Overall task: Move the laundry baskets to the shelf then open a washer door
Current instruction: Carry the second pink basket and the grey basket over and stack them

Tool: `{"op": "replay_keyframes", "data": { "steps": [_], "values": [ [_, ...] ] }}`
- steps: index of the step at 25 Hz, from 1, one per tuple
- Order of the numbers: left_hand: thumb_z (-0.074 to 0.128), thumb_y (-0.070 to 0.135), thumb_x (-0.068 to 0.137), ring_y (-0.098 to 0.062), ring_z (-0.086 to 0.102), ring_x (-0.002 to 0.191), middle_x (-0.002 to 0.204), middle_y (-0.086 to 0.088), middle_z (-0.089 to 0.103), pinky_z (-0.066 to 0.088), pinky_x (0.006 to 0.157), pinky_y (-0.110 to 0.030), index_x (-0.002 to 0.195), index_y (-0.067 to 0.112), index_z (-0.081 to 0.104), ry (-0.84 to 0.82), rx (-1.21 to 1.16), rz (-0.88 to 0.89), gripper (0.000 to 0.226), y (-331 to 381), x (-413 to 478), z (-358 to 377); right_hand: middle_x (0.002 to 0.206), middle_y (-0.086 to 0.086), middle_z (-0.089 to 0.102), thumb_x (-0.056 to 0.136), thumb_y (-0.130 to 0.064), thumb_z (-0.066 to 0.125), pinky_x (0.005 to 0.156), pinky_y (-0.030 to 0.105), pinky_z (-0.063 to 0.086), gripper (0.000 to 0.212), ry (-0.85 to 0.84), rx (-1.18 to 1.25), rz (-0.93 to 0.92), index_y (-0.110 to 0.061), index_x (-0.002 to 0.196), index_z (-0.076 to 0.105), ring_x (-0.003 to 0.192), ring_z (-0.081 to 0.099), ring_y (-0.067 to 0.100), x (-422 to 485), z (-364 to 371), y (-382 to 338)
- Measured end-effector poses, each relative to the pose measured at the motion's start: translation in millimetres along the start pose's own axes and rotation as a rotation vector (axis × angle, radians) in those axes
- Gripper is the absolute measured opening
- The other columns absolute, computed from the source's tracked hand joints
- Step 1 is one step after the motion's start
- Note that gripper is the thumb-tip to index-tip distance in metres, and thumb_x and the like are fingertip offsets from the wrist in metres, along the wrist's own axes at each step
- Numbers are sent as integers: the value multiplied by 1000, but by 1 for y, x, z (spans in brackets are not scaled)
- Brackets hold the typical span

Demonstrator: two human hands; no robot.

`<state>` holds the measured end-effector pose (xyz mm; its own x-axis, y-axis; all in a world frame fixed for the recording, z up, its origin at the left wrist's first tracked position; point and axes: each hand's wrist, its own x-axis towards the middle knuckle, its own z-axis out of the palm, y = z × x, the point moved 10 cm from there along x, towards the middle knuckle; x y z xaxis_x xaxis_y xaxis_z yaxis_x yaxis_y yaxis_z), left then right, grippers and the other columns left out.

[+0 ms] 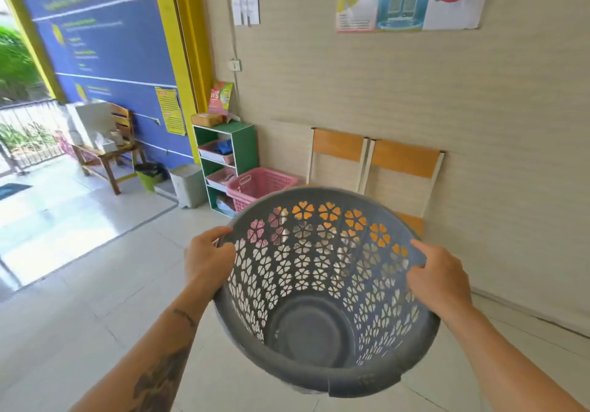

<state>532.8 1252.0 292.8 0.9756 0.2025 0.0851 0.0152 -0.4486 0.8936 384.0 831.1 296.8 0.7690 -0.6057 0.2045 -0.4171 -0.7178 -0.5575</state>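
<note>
Both hands carry one grey laundry basket [322,300], empty and held clear of the tiled floor [95,284] at the near centre of the view. Left hand [207,258] has its fingers curled over the left rim; right hand [442,280] has thumb on top of the right rim and fingers closed round it.

Risk one: each grip takes only the thin lip of a perforated wall, so a flex or jolt could let the rim slip out of one side and tip the basket.

Risk two: the basket blocks sight of the floor directly ahead, so a stumble is possible.

Farther off, a pink basket [261,185] sits on the floor just beside the green shelf [245,146], with two chairs [373,162] against the wall to its right. Approach is tight; the grey basket could strike either.

Shelf compartments appear occupied by trays, though blur prevents certainty, so room may be lacking. No washer is in view.
</note>
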Motion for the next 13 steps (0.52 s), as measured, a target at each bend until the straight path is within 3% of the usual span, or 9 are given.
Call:
{"op": "replay_keyframes", "data": {
  "steps": [4,10,13],
  "values": [
    [51,12,71,-18,63,87,96,5,70,54,88,-40,112,29,70,83,111,80,48,-6,58,2,134,11,56,79,-9,52,89,44,47,62,-43,-6,-84,-22,139,52,115,55,36,66,57,-39],
    [51,12,74,-21,60,97,109,1,71,48,95,-39,115,27,69,215,212,88,48,-2,181,27,140,9,54,81,-5,53,93,41,46,60,-98,54,-177,-19,139,52,121,53,34,206,140,-106],
    [50,13,74,-13,56,96,112,6,69,43,94,-31,116,27,69,280,225,79,48,3,241,34,136,11,57,81,-5,52,90,42,47,60,-145,77,-218,-19,139,52,118,55,34,273,178,-147]
  ]
}}
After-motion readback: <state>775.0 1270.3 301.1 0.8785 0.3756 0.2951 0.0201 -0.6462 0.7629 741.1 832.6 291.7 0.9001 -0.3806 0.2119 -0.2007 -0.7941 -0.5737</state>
